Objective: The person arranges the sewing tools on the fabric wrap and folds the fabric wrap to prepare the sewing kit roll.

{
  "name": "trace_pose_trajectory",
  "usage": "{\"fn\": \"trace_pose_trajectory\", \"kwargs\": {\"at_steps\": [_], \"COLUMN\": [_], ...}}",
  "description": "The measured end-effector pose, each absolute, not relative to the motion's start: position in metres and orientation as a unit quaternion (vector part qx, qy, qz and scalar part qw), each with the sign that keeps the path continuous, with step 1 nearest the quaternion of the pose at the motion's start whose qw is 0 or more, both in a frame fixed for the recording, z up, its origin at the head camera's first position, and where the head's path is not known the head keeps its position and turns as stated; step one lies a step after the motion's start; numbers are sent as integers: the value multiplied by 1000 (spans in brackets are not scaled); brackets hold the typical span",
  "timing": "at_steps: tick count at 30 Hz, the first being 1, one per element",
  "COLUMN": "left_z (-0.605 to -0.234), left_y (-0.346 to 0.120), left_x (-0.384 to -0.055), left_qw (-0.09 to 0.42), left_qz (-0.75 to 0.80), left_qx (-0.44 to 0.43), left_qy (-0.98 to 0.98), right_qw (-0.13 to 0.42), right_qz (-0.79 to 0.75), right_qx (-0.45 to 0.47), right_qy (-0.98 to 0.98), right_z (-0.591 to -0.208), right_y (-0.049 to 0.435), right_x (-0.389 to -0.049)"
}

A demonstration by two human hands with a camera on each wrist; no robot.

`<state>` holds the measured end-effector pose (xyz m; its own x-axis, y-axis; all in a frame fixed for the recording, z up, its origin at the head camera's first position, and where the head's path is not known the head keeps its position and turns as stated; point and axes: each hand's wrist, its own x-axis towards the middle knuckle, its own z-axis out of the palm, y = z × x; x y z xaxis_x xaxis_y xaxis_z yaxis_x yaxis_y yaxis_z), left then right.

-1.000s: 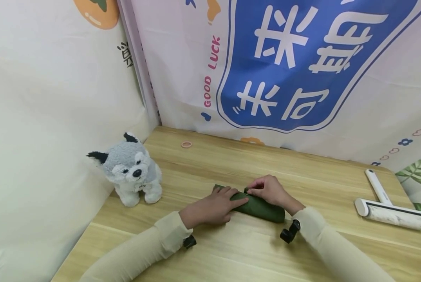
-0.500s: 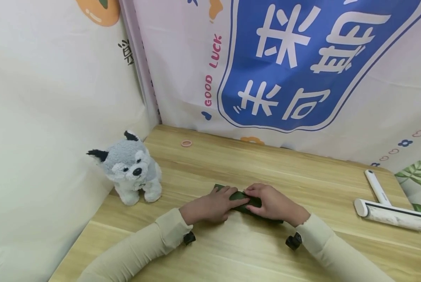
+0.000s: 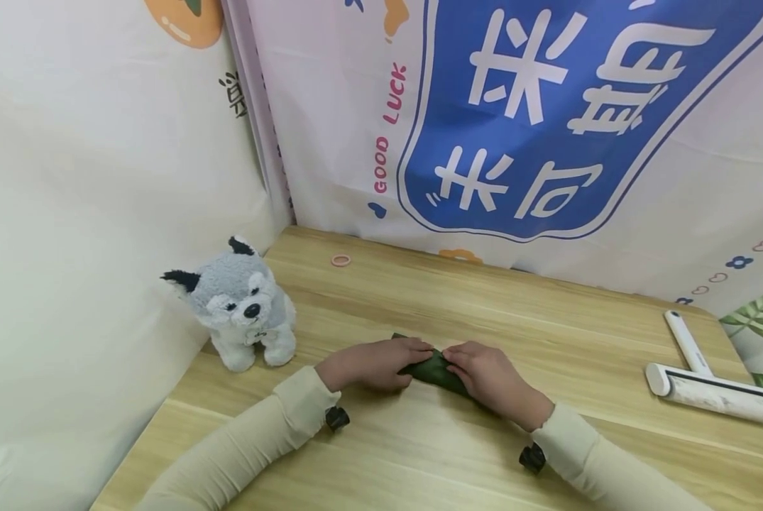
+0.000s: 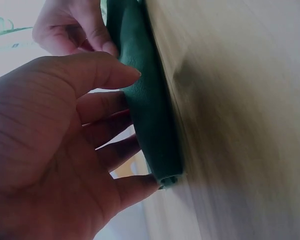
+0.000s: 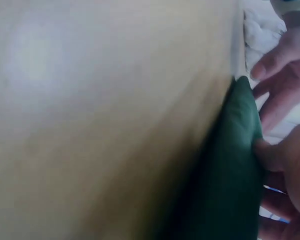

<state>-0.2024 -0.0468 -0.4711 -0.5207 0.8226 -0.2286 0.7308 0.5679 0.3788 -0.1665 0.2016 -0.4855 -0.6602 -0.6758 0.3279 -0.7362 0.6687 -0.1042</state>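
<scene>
A dark green rolled cloth (image 3: 437, 371) lies on the wooden table between both hands in the head view. My left hand (image 3: 371, 363) holds its left part; in the left wrist view the thumb is on the near side of the roll (image 4: 149, 107) and the fingers reach along the far side. Layered edges show at the roll's end there. My right hand (image 3: 497, 380) grips the roll further right, thumb nearer and fingers on the far side. In the right wrist view the cloth (image 5: 232, 160) runs along the tabletop. The right end is mostly hidden by the right hand.
A grey and white plush dog (image 3: 240, 305) sits at the table's left edge. A small pink ring (image 3: 341, 260) lies near the back. At the right is a white lint roller (image 3: 716, 390). Printed fabric (image 3: 330, 128) hangs behind the wooden table (image 3: 407, 454).
My right hand has gone from pinching a small bit at the roll's upper edge to gripping the roll. The left hand has turned from lying flat on top to holding the left part.
</scene>
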Motion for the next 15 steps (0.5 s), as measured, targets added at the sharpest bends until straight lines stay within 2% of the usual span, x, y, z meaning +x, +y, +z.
{"fn": "trace_pose_trajectory", "kwargs": {"at_steps": [3, 5, 8, 12, 15], "left_z": [-470, -470, -472, -473, -474], "left_y": [-46, -46, -44, -40, -33], "left_x": [-200, -199, -197, -195, -194], "left_qw": [186, 180, 165, 129, 100], "left_qz": [120, 120, 111, 102, 98], "left_qx": [447, 447, 449, 435, 416], "left_qy": [867, 868, 871, 885, 898], "right_qw": [148, 132, 59, -60, -88], "right_qz": [134, 177, 284, 417, 445], "right_qx": [377, 353, 288, 151, 89], "right_qy": [-904, -909, -913, -894, -887], "right_z": [-490, -491, -492, -491, -490], "right_y": [201, 202, 204, 205, 205], "right_x": [-167, -169, -174, -181, -184]}}
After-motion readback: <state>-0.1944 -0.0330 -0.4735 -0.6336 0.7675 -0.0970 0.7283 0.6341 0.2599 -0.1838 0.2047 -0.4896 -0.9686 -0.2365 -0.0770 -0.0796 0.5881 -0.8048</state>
